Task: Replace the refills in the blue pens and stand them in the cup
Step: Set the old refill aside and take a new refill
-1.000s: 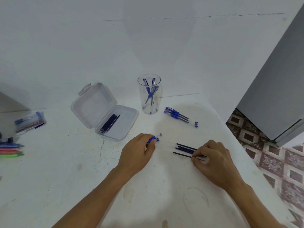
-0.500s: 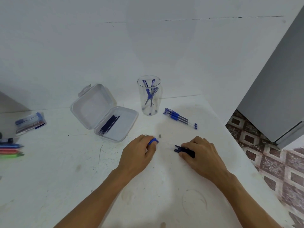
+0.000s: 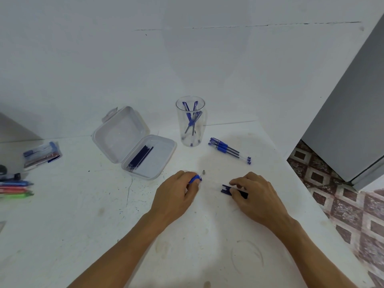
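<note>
Pen barrel (image 3: pixel 195 179) is in the left hand (image 3: pixel 176 196), fingers curled round it, mid-tabletop. Light, stiff, slick plastic, so probably best held at the rubber grip. Right hand (image 3: pixel 255 196) pinches a bundle of refills (image 3: pixel 226 189): thin, bendy, likely to roll, so take them mid-length. Tiny loose metal tip (image 3: pixel 203 172) between the hands, easy to lose. Spare pens (image 3: pixel 228 150) toward the right edge, cup (image 3: pixel 179 129) and open refill box (image 3: pixel 162 159) toward the far edge

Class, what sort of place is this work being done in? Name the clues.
Probably a plain room at home, though I cannot be sure: a scuffed white table against a bare wall, with patterned floor tiles beside it.
</note>
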`<act>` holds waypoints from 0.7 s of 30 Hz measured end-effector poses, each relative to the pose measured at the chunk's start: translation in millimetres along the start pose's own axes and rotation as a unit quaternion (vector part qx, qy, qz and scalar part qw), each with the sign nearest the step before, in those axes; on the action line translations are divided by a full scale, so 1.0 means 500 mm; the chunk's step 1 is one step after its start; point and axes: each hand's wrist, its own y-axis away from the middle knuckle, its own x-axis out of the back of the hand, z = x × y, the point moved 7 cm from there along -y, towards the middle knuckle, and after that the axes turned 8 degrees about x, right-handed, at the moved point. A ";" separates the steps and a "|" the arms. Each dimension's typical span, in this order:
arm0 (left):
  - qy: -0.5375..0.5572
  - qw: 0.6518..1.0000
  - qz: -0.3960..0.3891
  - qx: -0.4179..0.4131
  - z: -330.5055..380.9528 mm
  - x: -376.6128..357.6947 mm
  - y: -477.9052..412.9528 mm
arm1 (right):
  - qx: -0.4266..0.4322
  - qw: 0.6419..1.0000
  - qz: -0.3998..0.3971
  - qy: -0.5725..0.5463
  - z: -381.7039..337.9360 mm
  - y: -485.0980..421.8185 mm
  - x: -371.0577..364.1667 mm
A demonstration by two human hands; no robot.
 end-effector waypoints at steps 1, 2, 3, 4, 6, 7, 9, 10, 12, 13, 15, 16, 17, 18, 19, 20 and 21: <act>-0.002 1.000 0.002 -0.001 0.000 0.002 0.001 | -0.001 1.000 0.000 -0.004 0.000 -0.001 0.001; -0.005 1.000 0.005 -0.002 0.000 0.004 0.002 | -0.003 1.000 0.002 -0.009 -0.001 -0.003 0.003; -0.008 1.000 0.007 -0.001 0.000 0.007 0.003 | -0.006 1.000 0.006 -0.014 -0.003 -0.005 0.005; -0.011 1.000 0.010 0.001 0.000 0.010 0.005 | -0.005 1.000 0.016 -0.019 -0.005 -0.008 0.008; -0.015 1.000 0.012 0.014 -0.004 0.017 0.009 | -0.001 0.998 0.049 -0.031 -0.016 -0.018 0.017; -0.014 0.999 0.013 0.025 -0.009 0.021 0.012 | 0.005 0.997 0.066 -0.037 -0.023 -0.024 0.023; -0.017 0.998 0.019 0.050 -0.026 0.030 0.020 | 0.026 0.995 0.088 -0.047 -0.047 -0.045 0.031; -0.019 0.998 0.023 0.060 -0.034 0.034 0.023 | 0.038 0.994 0.092 -0.048 -0.061 -0.057 0.035; -0.023 0.996 0.035 0.076 -0.055 0.046 0.031 | 0.071 0.993 0.088 -0.046 -0.094 -0.089 0.031; -0.023 0.995 0.041 0.082 -0.065 0.054 0.036 | 0.089 0.992 0.083 -0.044 -0.113 -0.107 0.025; -0.024 0.994 0.055 0.096 -0.086 0.070 0.045 | 0.118 0.990 0.068 -0.038 -0.151 -0.146 0.005; -0.027 0.992 0.062 0.103 -0.095 0.078 0.049 | 0.133 0.989 0.057 -0.032 -0.170 -0.166 -0.009; -0.032 0.991 0.067 0.109 -0.105 0.086 0.053 | 0.145 0.988 0.042 -0.025 -0.188 -0.185 -0.025; -0.036 0.990 0.072 0.114 -0.114 0.092 0.057 | 0.160 0.986 0.032 -0.019 -0.209 -0.202 -0.037; -0.038 0.989 0.078 0.121 -0.123 0.098 0.059 | 0.180 0.983 0.029 -0.014 -0.229 -0.219 -0.050; -0.037 0.987 0.085 0.130 -0.132 0.104 0.061 | 0.204 0.978 0.031 -0.010 -0.249 -0.234 -0.061; -0.033 0.985 0.094 0.141 -0.142 0.110 0.063 | 0.224 0.974 0.027 -0.002 -0.266 -0.248 -0.074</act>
